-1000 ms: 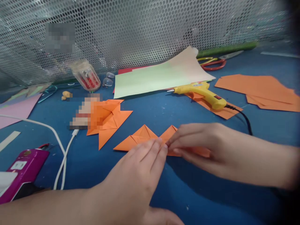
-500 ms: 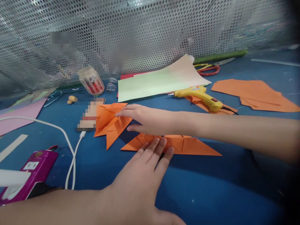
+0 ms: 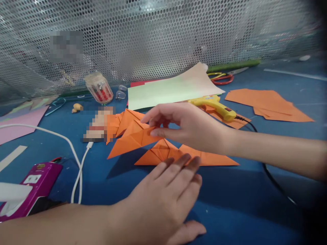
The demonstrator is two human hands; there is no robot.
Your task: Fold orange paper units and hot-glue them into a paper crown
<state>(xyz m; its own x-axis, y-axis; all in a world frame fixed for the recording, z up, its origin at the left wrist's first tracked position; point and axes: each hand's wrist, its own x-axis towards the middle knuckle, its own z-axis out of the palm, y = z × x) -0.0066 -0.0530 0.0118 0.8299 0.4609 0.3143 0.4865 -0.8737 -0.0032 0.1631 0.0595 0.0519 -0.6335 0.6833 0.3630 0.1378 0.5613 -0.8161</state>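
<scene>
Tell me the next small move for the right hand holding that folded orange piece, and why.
Probably carry the lifted orange piece rightward and set it down against the flat orange piece. The right hand pinches it clear of the blue table, while the left hand rests its fingertips on the flat piece, seemingly steadying it.

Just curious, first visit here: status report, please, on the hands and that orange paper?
Right hand pinching folded orange piece, lifted off table. Left hand open, fingertips on flat orange piece. Nothing in the way; glue gun behind.
</scene>
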